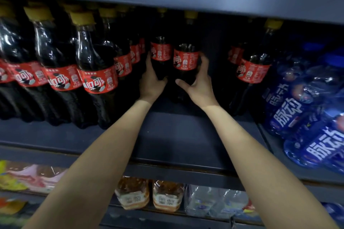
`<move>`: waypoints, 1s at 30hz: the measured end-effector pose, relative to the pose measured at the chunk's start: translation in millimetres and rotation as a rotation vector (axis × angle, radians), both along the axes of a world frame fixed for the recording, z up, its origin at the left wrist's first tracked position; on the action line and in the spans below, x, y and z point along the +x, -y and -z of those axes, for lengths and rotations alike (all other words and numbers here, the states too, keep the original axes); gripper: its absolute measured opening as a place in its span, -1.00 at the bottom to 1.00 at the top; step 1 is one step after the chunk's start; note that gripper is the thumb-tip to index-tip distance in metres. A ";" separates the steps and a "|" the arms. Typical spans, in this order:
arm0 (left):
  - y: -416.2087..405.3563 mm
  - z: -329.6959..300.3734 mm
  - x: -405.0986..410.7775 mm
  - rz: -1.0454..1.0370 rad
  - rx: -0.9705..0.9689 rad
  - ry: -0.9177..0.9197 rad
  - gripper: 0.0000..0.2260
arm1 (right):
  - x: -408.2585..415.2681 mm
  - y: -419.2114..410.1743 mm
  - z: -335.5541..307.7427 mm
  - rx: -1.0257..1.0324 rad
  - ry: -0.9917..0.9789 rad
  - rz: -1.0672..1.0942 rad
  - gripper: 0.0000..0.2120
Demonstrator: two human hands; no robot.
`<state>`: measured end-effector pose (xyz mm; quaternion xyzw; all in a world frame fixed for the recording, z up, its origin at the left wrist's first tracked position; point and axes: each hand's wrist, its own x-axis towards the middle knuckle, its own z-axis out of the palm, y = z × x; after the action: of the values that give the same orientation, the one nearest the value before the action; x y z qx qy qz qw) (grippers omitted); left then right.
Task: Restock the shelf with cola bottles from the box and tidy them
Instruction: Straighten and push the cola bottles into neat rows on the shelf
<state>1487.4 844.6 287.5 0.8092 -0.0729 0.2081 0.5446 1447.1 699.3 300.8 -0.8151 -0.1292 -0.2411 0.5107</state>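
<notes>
Both arms reach up from the bottom of the frame to the middle of the dark shelf (pixel 178 135). The left hand (pixel 151 80) wraps its fingers round the lower body of a cola bottle (pixel 161 52) standing deep in the shelf, just left of centre. The right hand (pixel 198 82) grips a second cola bottle (pixel 186 59) just beside the first and slightly nearer the camera, the thumb across its front and the fingers curled round its right side at the red label. Both bottles stand upright with yellow caps under the shelf above.

To the left, a packed row of cola bottles (pixel 96 72) fills the shelf from the left edge of the frame to the held pair. To the right, past a dark gap, another cola bottle (pixel 255 69) leans with one more behind it. At the right edge of the frame lie blue drink bottles (pixel 301 109) with white lettering. On the lower shelf, bottom centre, stand orange-brown bottles (pixel 149 193), clear water bottles (pixel 216 201) beside them, and pink and yellow packets (pixel 31 178) at lower left.
</notes>
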 end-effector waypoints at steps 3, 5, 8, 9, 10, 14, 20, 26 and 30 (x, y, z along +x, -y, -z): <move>-0.6 -3.4 -1.7 0.043 -0.052 -0.044 -0.27 | -0.7 3.0 -0.9 0.004 -0.024 -0.010 -0.10; -3.2 -4.0 -5.0 0.056 -0.018 -0.034 -0.29 | -2.3 3.3 -1.8 0.012 -0.030 -0.013 -0.11; -3.6 -0.7 -10.7 -0.092 0.087 0.021 -0.31 | -3.2 1.8 -1.5 0.009 -0.040 -0.007 -0.11; 0.2 1.4 -11.2 -0.185 0.116 0.037 -0.32 | -2.9 1.3 0.2 0.014 -0.037 0.006 -0.10; 6.1 3.5 -11.2 -0.278 0.135 0.044 -0.33 | -2.8 1.1 1.9 0.018 -0.027 0.020 -0.10; 32.5 1.1 -2.7 -0.495 0.052 0.005 -0.38 | -2.3 0.6 4.9 0.024 -0.010 0.049 -0.09; 44.0 -0.1 8.1 -0.520 -0.170 -0.080 -0.39 | -2.5 0.6 1.5 0.019 -0.040 0.042 -0.09; 23.8 6.1 -49.2 -0.090 -0.435 -0.219 -0.47 | -7.5 -7.4 -3.2 -0.024 -0.063 0.056 -0.11; -18.0 11.9 -139.6 -0.100 -0.179 0.197 -0.70 | -10.9 -37.5 -6.8 -0.020 -0.134 0.027 -0.19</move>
<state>1347.8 862.6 275.7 0.7356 -0.0668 0.3190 0.5939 1436.2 736.8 307.6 -0.8360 -0.0863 -0.1915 0.5070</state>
